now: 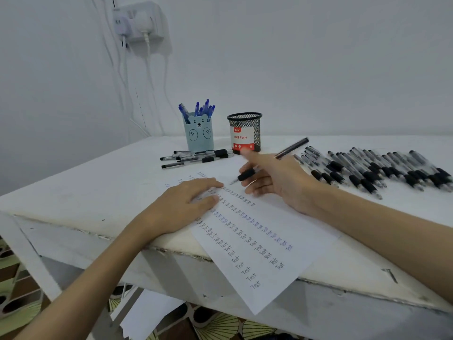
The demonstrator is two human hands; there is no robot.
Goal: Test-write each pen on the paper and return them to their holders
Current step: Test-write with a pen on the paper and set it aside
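While my left hand (186,204) flattens the paper (257,241), my right hand (272,177) grips a pen (247,174); next, write.

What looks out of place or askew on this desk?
The paper lies skewed, one corner hanging past the table edge. The mesh cup looks empty while black pens lie loose beside it.

Wall outlet (138,22): mounted far left on the wall, two plugs inserted.
Cables (149,77): white, hanging from the outlet down behind the table.
Table (73,192): white top, worn near edge (chipped paint visible).
Floor (22,298): patterned, visible below the table, near left.
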